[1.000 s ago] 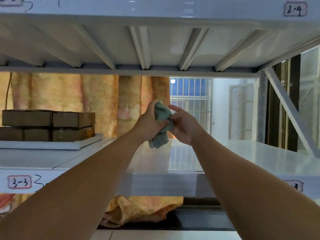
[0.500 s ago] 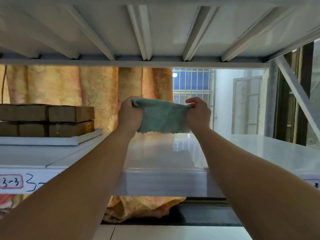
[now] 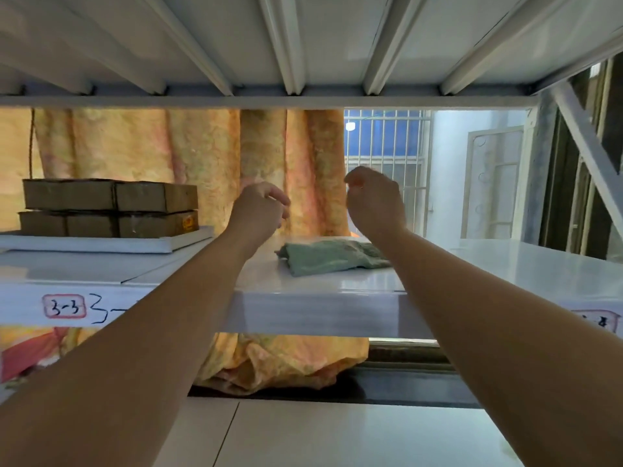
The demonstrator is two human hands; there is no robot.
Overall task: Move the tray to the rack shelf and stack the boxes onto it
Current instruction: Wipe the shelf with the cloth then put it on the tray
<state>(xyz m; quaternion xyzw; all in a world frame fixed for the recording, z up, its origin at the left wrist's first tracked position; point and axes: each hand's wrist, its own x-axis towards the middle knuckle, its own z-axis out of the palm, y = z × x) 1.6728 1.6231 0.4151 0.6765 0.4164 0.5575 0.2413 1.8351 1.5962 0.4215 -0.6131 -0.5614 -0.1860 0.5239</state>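
Observation:
A white tray [image 3: 141,243] rests on the white rack shelf [image 3: 303,308] at the left. Brown cardboard boxes [image 3: 111,207] are stacked on it in two layers. My left hand [image 3: 261,210] and my right hand [image 3: 374,200] hover side by side above the middle of the shelf, both holding nothing, fingers loosely curled and apart. Just below and between them a green cloth [image 3: 332,257] lies crumpled on the shelf surface, apart from both hands.
The upper shelf's ribbed underside [image 3: 303,45] hangs close overhead. An orange patterned curtain [image 3: 202,163] sits behind the rack, a barred window [image 3: 387,153] at right. A diagonal rack brace [image 3: 586,136] crosses the far right. A lower shelf surface [image 3: 337,433] lies below.
Both hands held the green cloth stretched between them; they have let it go and it now lies on the shelf. The hands have risen slightly above it.

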